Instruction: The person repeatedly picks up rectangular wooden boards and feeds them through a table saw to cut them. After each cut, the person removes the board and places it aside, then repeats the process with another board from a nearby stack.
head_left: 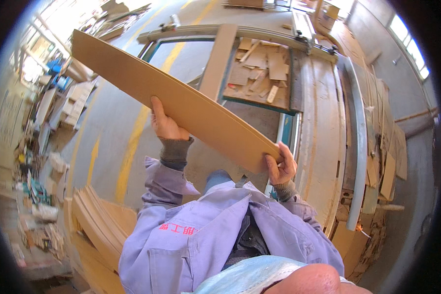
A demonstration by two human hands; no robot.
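A long brown fibreboard strip [181, 100] is held up in front of me, slanting from the far left down to the near right. My left hand [166, 120] grips its near long edge around the middle, thumb on the face and the other fingers hidden behind. At the right end, my right hand [282, 165] is closed on the board's corner, thumb on the near side and fingers over the end. Beyond the strip, another flat brown board [219, 61] lies across the frame of a sliding table saw [295, 142].
A metal fence rail [201, 32] crosses the far side of the frame. Wood offcuts [259, 71] lie on a panel within it. A curved grey guard bar [360, 147] runs along the right. Stacked boards [95, 220] stand at my near left. Yellow lines [132, 152] mark the floor.
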